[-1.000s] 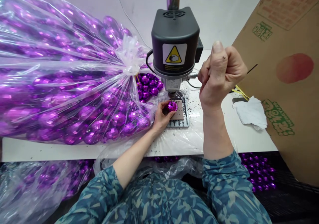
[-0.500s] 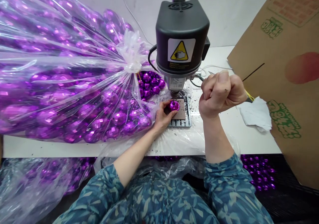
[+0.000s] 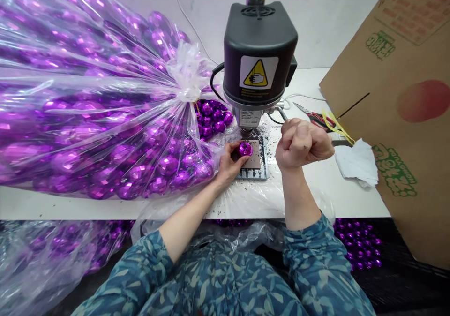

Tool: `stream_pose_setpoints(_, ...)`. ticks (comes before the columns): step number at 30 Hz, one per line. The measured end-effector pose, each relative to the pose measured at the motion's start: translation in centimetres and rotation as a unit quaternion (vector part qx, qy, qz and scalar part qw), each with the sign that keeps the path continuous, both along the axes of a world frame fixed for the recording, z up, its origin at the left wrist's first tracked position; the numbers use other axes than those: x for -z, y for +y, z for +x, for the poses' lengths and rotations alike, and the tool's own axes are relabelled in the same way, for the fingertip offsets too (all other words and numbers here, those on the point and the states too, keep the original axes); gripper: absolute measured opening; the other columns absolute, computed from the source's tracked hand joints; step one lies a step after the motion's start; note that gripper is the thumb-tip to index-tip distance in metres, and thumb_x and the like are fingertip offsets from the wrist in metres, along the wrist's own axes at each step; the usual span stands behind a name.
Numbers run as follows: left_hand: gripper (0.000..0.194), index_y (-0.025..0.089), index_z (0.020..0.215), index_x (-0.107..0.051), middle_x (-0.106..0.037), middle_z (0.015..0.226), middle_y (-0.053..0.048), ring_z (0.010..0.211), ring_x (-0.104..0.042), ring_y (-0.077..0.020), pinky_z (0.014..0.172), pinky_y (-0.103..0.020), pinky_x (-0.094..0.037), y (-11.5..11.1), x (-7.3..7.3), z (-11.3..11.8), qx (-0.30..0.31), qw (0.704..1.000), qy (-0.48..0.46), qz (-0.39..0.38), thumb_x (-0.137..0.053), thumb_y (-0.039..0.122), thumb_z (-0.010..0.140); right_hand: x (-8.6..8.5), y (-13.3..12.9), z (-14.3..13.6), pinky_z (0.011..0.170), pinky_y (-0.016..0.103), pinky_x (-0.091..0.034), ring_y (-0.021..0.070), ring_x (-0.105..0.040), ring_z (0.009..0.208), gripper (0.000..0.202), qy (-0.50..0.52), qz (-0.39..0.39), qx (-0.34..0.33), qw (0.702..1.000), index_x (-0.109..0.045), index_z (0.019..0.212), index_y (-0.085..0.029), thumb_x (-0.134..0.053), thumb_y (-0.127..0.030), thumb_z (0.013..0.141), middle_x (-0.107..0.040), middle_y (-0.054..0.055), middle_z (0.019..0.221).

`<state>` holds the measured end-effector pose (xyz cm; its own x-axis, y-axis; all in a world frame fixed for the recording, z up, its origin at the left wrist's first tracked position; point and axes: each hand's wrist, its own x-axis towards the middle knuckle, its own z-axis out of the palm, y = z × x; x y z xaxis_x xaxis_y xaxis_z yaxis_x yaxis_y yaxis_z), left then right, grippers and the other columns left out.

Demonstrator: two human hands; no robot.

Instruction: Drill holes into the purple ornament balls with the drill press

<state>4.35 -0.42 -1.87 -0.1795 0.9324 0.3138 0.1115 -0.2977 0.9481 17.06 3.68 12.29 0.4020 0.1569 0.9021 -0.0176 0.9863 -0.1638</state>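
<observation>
Nearest, blue leaf-print sleeves [image 3: 316, 255] are seen in front of the black boxy drill-press motor housing [image 3: 260, 48]. Small shiny purple balls [image 3: 358, 243] are piled below table level, front right of the housing. Just below the housing, a shiny purple faceted ball [image 3: 245, 149] is pinched between thumb and fingers of the left hand [image 3: 230, 164], opened only to ball width; it is held at the tan square board [image 3: 254, 161] on the grey slotted metal plate [image 3: 263, 175], contact unclear. Front right of the housing, the right hand [image 3: 305, 142] is curled into a tight fist round the metal lever [image 3: 282, 113]; gripped part hidden. Left of the housing, a knotted clear plastic bag [image 3: 105, 133] is filled with purple balls. Right of it, crumpled white cloth or paper [image 3: 356, 162], red-handled scissors [image 3: 320, 120] and a brown cardboard box [image 3: 397, 119] are placed. Behind it, a pale wall [image 3: 323, 20] is seen.
</observation>
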Motion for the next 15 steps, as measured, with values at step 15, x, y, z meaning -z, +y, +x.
stream_pose_setpoints(15, 0.042, 0.021, 0.110, -0.056, -0.070, 0.120, -0.010, 0.113, -0.069, -0.0246, 0.100, -0.045, -0.056, -0.8, -0.9, 0.4, -0.059, 0.998, 0.029, -0.004, -0.082, 0.032, 0.078, -7.9, 0.8, -0.9, 0.035, 0.027, -0.013, 0.0030, -0.022, 0.034, 0.065, -0.003, -0.220, -0.002, 0.975, -0.020, 0.057, -0.025, -0.058, -0.070, 0.085, -0.024, -0.008, 0.043)
